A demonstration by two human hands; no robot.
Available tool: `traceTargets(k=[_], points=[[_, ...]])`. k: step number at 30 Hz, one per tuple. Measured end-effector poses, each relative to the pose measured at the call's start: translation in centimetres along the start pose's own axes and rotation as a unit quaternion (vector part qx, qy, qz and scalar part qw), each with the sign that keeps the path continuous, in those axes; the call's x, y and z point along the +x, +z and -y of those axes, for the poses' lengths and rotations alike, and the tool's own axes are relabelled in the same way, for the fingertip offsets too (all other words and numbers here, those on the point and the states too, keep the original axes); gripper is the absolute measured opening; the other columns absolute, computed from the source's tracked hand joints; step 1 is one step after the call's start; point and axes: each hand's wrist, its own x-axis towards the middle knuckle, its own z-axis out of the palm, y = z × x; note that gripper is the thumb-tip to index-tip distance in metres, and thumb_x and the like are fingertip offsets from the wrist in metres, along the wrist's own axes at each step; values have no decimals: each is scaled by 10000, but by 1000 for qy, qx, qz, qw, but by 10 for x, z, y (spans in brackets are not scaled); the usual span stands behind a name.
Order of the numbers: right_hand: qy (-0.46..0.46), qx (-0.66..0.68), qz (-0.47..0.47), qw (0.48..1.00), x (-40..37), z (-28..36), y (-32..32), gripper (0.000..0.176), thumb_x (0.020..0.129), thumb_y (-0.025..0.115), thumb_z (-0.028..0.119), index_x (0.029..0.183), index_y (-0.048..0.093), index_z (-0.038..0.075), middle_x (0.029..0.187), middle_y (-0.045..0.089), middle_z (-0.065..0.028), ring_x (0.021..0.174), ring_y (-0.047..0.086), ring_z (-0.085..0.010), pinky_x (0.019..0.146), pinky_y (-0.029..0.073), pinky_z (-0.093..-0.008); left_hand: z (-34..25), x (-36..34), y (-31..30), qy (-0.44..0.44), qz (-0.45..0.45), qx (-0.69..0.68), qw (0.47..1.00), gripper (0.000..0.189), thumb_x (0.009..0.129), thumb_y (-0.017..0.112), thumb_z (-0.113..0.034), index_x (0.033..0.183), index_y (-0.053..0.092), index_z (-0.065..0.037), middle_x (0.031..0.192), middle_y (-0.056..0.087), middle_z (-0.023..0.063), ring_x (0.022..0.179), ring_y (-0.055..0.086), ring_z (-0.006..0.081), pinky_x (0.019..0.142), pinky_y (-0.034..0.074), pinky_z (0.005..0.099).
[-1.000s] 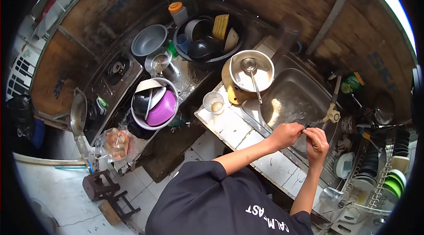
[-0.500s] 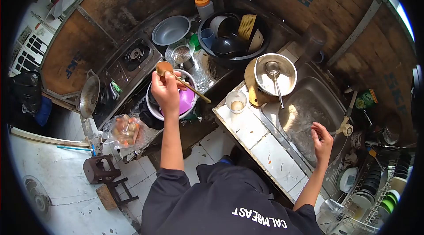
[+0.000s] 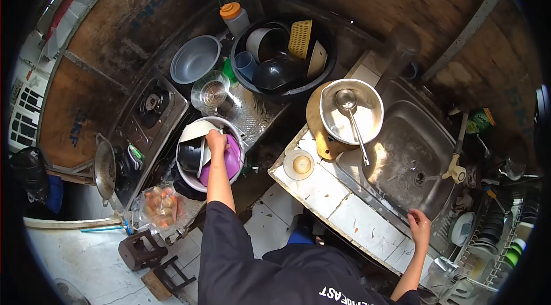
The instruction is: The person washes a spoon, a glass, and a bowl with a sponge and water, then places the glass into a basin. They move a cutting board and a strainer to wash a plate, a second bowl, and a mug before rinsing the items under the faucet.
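My left hand [image 3: 217, 141] is closed inside a white basin [image 3: 241, 127] on the left. It touches or is right beside a cream bowl [image 3: 197, 130]; what its fingers grip is hidden. A black dish [image 3: 189, 154] and a purple bowl [image 3: 231, 158] lie in the same basin. Over the near edge of the metal sink [image 3: 410, 153] hangs my right hand [image 3: 420, 226], empty, its fingers loosely apart. Beside the sink, a metal pot [image 3: 336, 115] holding a ladle [image 3: 357, 127] rests on a round wooden board [image 3: 314, 111]. A clear cup [image 3: 299, 164] stands at the counter corner.
A large black tub [image 3: 327, 70] of dishes and a grey basin [image 3: 196, 59] stand at the back. The stove [image 3: 154, 102] is at left, above a bag of vegetables [image 3: 161, 207]. The tap [image 3: 455, 171] and a dish rack [image 3: 488, 270] are at right.
My left hand has gone down into the white basin; the brown-bowled spoon it held up is out of sight. Water no longer shows running in the sink. My right hand has moved slightly toward me.
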Motion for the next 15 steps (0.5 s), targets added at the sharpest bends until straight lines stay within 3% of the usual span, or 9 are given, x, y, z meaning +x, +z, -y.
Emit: traceTargets(k=[2,3,5,6,8,12,14,15], points=[[34,41,6,999,-5,0,-1,218,863,621,87,1050,639,-25,866,684,-87,785,646,-139,724,521,-276,-4,-2,5,-1,-12,-19,1000,185,730,665,-26,789,613,142,785,650,299,634,683,382,553,566,432],[45,66,6,997,-7,8,-3,215,865,622,91,1047,643,-22,873,685,-93,798,653,-149,723,521,-277,2,4,13,-1,-7,-19,1000,185,730,665,-26,789,613,142,785,650,299,634,683,382,553,566,432],[54,88,7,995,-5,19,-4,212,867,622,95,1044,647,-20,881,686,-99,810,661,-158,722,521,-279,23,21,29,58,-82,66,993,222,754,660,-111,840,654,94,838,653,305,794,668,430,733,547,472],[41,82,4,996,-2,21,-4,213,868,622,92,1043,647,-26,883,687,-99,805,661,-157,725,523,-278,19,12,26,55,-80,63,993,222,754,660,-111,840,654,94,838,653,305,794,668,430,733,547,472],[27,83,4,996,6,23,-2,214,870,621,92,1043,648,-31,885,689,-99,796,663,-160,730,525,-278,1,-13,15,78,-101,110,986,250,790,616,-188,887,684,32,888,649,303,907,626,462,855,494,492],[21,100,35,994,23,13,6,251,878,614,130,1073,638,-27,888,686,-85,787,650,-139,718,513,-257,35,-15,19,189,-112,115,969,248,814,550,-195,899,687,-6,850,648,288,820,636,458,768,495,530],[75,112,45,990,42,-6,18,263,880,615,152,1086,637,-11,857,682,-63,754,641,-129,667,503,-249,45,-33,12,268,-125,49,954,209,789,575,-162,871,693,-10,797,672,224,750,658,385,704,506,457],[87,110,39,989,57,-35,30,257,879,607,145,1079,640,-11,840,678,-56,734,633,-124,640,495,-249,57,-32,10,278,-143,84,946,199,793,581,-153,880,687,-9,766,670,207,726,660,346,687,503,430]])
